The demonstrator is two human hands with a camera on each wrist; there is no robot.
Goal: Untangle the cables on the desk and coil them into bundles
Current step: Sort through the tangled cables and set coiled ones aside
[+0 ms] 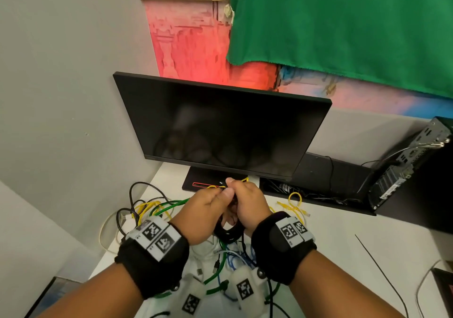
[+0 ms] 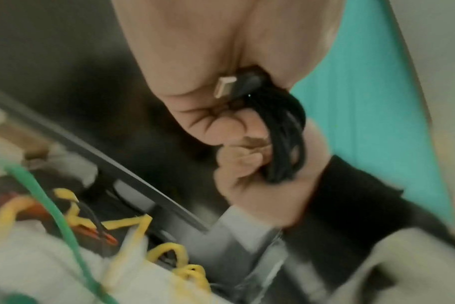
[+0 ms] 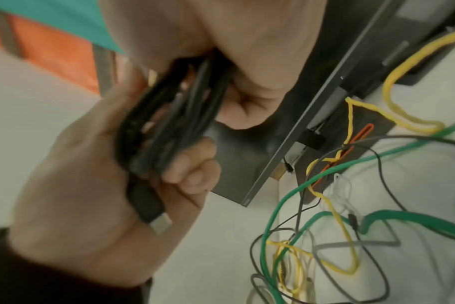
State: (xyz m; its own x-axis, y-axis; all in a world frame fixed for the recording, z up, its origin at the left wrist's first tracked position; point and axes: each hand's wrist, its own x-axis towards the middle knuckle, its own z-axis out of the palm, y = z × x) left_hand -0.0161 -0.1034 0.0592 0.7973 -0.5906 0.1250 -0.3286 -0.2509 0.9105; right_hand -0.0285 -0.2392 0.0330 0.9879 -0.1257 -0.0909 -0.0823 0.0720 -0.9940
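Observation:
A black USB cable wound into a small coil (image 1: 228,234) hangs between my two hands above the white desk (image 1: 343,256), in front of the monitor stand. My left hand (image 1: 220,192) grips one side of the coil (image 3: 169,113), and the silver USB plug (image 2: 225,86) sticks out at its palm. My right hand (image 1: 235,187) curls round the other side of the coil (image 2: 286,133). A loose tangle lies under and left of my hands: a green cable (image 1: 169,206), a yellow cable (image 1: 147,206), white and blue ones. The wrist views are blurred.
A dark monitor (image 1: 220,126) stands just behind my hands on a black base (image 1: 203,183). A black shelf (image 1: 331,178) with wires and a small computer (image 1: 411,160) sit at the right. Another short yellow cable (image 1: 294,202) lies right of my hands. The desk ends close on the left.

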